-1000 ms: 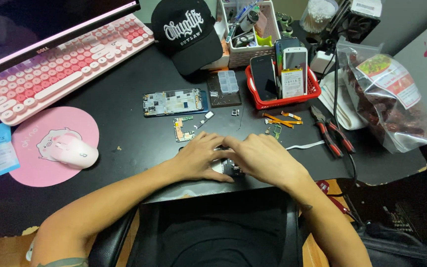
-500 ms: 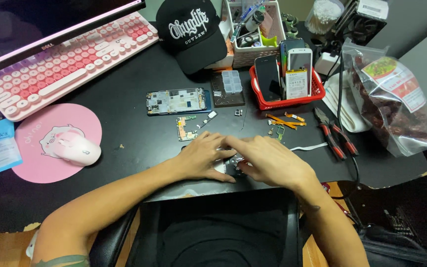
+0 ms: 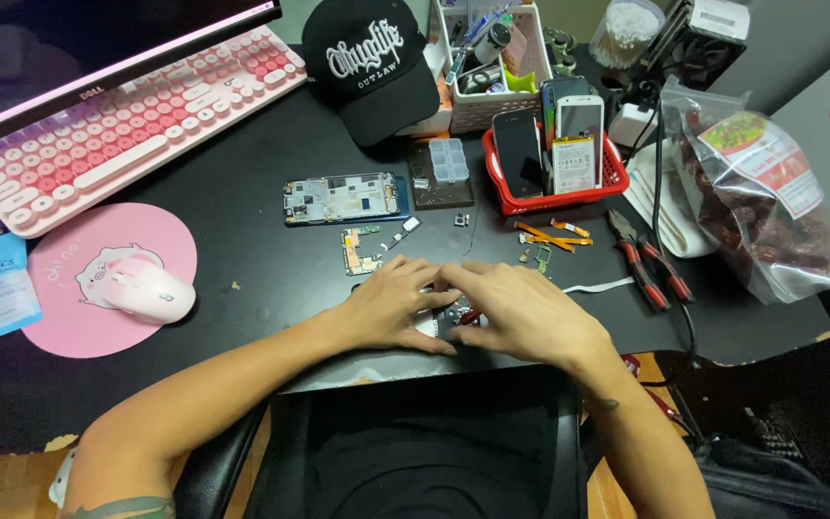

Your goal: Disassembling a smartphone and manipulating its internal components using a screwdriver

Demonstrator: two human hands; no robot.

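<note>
Pinching a small dark part (image 3: pixel 453 315) between both hands at the near edge of the black desk (image 3: pixel 242 250).

Left hand (image 3: pixel 391 308) lying flat, fingers steadying the part; right hand (image 3: pixel 521 312) curled over it, apparently gripping a thin red-handled tool (image 3: pixel 470 314), mostly hidden. Just beyond, a loose circuit board (image 3: pixel 360 252) and an opened phone frame (image 3: pixel 343 198); orange flex cables (image 3: pixel 545 234) and red-handled pliers (image 3: pixel 647 264) to the right, below a red basket of phones (image 3: pixel 612 173). Pink mouse (image 3: pixel 151 293) well off left.
</note>
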